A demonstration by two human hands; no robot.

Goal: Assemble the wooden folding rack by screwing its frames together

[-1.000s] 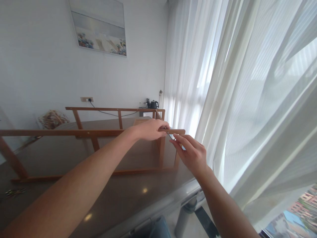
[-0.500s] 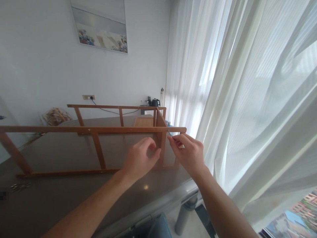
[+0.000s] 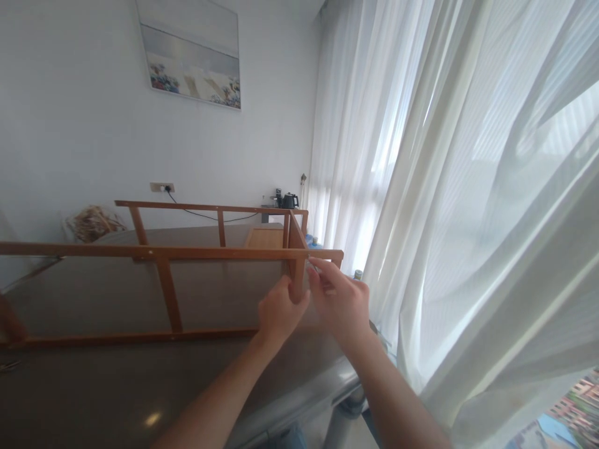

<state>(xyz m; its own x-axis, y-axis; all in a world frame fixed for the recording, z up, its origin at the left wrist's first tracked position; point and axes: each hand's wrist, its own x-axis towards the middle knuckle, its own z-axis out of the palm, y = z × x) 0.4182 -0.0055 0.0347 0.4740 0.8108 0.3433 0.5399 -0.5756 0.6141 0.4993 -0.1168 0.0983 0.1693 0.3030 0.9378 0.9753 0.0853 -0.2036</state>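
Observation:
A brown wooden frame of rails and uprights stands on a dark, glossy table. My left hand is closed round the upright near the frame's right end, thumb on its near side. Just right of it, my right hand pinches a thin metal rod, possibly a hex key. The rod's far tip points at the top rail where the upright and a wooden cross panel meet it. My fingers cover most of the rod, and I cannot tell whether its tip sits in a screw.
A parallel rail of the frame runs behind. A small metal pile lies at the table's left. A black kettle stands far back. White curtains hang close on the right. A power cord trails behind the frame.
My left hand has moved from hovering beside the upright to gripping it. My right hand, still pinching the rod, is closer to the joint. The view has shifted a little.

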